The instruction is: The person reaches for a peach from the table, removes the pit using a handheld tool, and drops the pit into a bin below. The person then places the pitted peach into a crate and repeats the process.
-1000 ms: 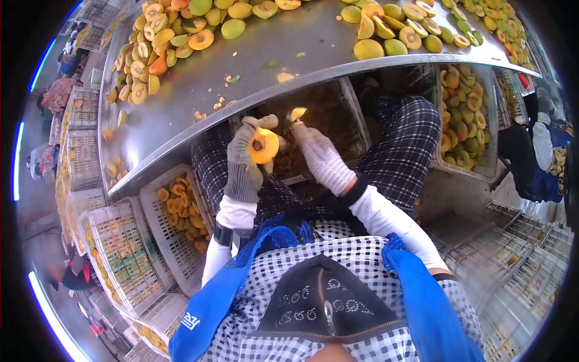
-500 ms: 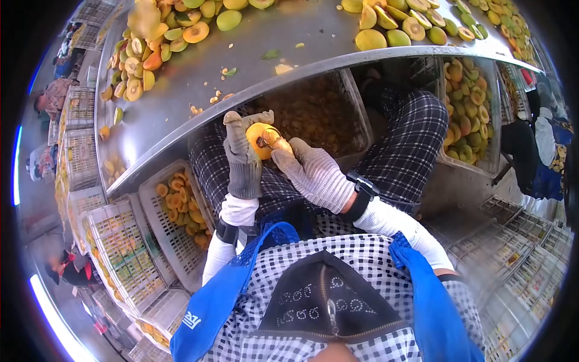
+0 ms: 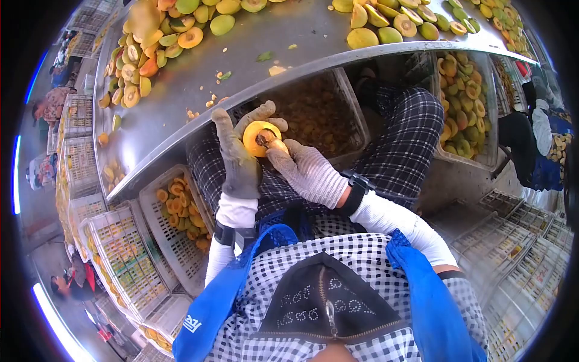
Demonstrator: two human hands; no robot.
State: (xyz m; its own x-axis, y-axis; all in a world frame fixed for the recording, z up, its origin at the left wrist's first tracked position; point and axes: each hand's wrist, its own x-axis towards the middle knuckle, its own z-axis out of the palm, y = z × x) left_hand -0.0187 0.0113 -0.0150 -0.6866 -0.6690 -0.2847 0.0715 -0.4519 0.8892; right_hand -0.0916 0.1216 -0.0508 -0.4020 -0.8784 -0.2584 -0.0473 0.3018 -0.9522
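Note:
My left hand (image 3: 239,166), in a soiled grey glove, holds a yellow peach half (image 3: 252,134) with its cut face toward my right hand. The peach half has a dark, rough hollow at its middle. My left thumb and fingers reach up around its far side. My right hand (image 3: 313,176), in a pale knitted glove, is closed with its fingertips at that hollow. Something small and orange-brown shows at those fingertips, but I cannot make out what it is. Below both hands lie my checked trousers (image 3: 401,142).
A metal table (image 3: 181,78) carries halved peaches (image 3: 136,66) at left and more halves (image 3: 392,24) at right. Beneath it stands a crate of brownish bits (image 3: 313,114). Peach-filled crates stand at left (image 3: 181,211) and right (image 3: 464,114). Other people are at both sides.
The peach half has turned so that more of its cut face and dark hollow shows. My left fingers have spread further around it, and my right fingertips stay at the hollow.

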